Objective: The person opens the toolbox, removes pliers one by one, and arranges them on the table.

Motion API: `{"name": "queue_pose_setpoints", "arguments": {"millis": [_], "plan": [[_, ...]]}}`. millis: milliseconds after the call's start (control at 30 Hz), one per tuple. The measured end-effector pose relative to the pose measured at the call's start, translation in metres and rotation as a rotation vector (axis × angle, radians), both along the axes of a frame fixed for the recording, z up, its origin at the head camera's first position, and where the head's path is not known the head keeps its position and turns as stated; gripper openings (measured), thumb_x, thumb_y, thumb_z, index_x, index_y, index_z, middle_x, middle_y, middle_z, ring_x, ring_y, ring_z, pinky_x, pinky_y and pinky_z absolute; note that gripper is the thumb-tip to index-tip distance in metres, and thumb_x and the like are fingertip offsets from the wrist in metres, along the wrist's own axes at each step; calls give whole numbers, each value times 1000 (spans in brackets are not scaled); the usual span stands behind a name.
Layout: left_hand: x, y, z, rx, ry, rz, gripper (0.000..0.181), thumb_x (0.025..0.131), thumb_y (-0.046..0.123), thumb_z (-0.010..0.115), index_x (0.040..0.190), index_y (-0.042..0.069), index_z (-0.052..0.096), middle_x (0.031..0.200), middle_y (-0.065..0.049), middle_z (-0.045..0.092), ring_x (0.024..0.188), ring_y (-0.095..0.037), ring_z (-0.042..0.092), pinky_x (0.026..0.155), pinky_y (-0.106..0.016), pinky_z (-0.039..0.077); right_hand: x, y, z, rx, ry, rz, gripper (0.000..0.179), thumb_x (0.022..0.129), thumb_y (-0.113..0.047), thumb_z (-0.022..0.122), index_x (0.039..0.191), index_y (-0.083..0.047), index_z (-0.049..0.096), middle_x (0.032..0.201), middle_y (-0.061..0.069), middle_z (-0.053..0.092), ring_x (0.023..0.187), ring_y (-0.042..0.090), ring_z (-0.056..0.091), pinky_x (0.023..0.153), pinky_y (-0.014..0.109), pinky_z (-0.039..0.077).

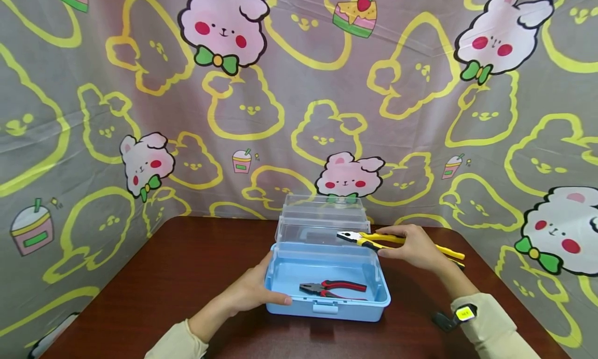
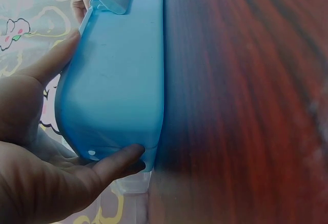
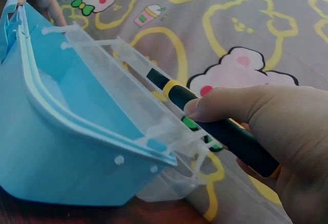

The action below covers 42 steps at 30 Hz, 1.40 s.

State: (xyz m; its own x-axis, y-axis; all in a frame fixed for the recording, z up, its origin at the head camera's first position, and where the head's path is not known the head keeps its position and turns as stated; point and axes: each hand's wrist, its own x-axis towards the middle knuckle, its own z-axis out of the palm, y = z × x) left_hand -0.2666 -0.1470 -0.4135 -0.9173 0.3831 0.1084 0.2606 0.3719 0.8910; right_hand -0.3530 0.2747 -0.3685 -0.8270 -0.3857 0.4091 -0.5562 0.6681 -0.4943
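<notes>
A light blue toolbox with its clear lid raised sits on the table. My left hand grips its front left corner, thumb at the front rim and fingers along the side. Inside lie combination pliers with red and black handles. Above the back right of the box, my right hand holds combination pliers with yellow and black handles, their head pointing left. The fingers partly hide the handles.
Yellow and black bars show behind the right wrist; whether they belong to the held pliers I cannot tell. A dark object is beside the watch. A patterned curtain surrounds the dark red table.
</notes>
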Motion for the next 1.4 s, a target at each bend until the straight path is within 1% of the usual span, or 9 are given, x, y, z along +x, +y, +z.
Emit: {"name": "queue_pose_setpoints", "arguments": {"millis": [167,400,533,667,800,900,1000,1233,1400], "plan": [[0,0,-1,5,-2,-5,127,75,37,95,166,12,10,149,-22,48,120,-35,56,97,-50,46,4,12,-3,-23,-20,-27,54,78,-30,93,124,-8,76,110,2,72,94,24,59,77,36,52],[1,-1,-2,7,-10,0,127,75,37,95,166,11,11,148,-22,49,119,-35,56,96,-50,46,9,27,-3,-40,-25,-102,55,80,-32,91,126,-7,75,116,9,72,99,28,61,81,41,52],[1,-1,-3,9,-11,0,127,75,37,95,166,11,11,147,-22,49,119,-35,57,96,-49,47,13,34,-3,-34,-26,-133,55,80,-33,91,125,-6,75,115,13,71,96,30,61,77,38,51],[0,-1,-3,8,-3,-2,127,74,37,95,166,11,11,147,-22,49,119,-34,57,96,-50,47,15,40,-1,-23,-22,-139,55,79,-35,92,123,-7,75,113,11,71,93,28,60,74,35,51],[0,0,-2,18,-1,-19,126,75,37,95,166,11,11,148,-22,49,119,-35,57,97,-52,47,15,45,2,-36,-14,-152,52,78,-31,93,122,-7,76,111,9,72,91,30,61,71,33,51],[-1,0,-2,13,-1,-18,126,75,38,95,166,12,11,148,-21,49,119,-34,56,97,-52,47,15,49,2,-40,-17,-160,52,79,-30,93,122,-6,76,110,10,72,91,30,61,70,32,51],[-1,-1,-2,4,5,-5,127,74,38,95,166,12,11,148,-21,48,119,-34,56,96,-51,46,14,53,0,-39,-27,-172,53,80,-31,92,123,-4,75,111,11,71,90,29,61,69,31,51],[0,-2,-3,-5,3,8,128,74,39,95,166,11,11,149,-21,48,120,-35,55,97,-50,46,12,67,-5,-53,-33,-202,54,81,-30,91,125,-2,74,117,16,70,95,30,59,72,31,50],[0,-2,-2,-2,2,-1,128,74,39,95,166,10,11,149,-22,48,120,-35,56,97,-51,46,15,80,-13,-51,-48,-243,59,83,-35,89,128,-1,72,119,19,68,96,29,58,72,32,48]]}}
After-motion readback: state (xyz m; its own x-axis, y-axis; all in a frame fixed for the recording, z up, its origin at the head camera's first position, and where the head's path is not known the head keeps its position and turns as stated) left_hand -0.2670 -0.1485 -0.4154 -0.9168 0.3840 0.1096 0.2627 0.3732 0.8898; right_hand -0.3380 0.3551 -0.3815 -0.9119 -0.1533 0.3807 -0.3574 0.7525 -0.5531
